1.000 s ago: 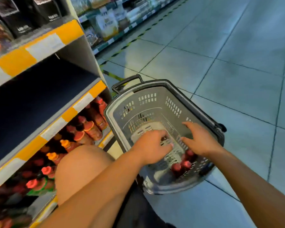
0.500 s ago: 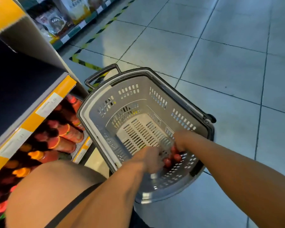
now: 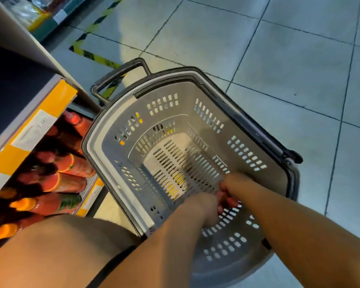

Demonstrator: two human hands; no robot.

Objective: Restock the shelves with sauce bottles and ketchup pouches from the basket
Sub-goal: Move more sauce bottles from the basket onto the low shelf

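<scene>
A: Where are the sauce bottles (image 3: 227, 201)?
B: At the basket (image 3: 195, 235) bottom, about five o'clock, between both hands.
A: Gripped?
B: Right hand (image 3: 233, 183) curls round them; left hand (image 3: 204, 206), just beside at eight o'clock, I cannot tell. Long axis hidden. The shelf (image 3: 40, 121) lies at nine o'clock.

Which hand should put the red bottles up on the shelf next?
Probably the left hand. It's nearer the shelf, which stands on the person's left, while the right hand is farther away. Both reach the red-capped bottles in the basket.
</scene>
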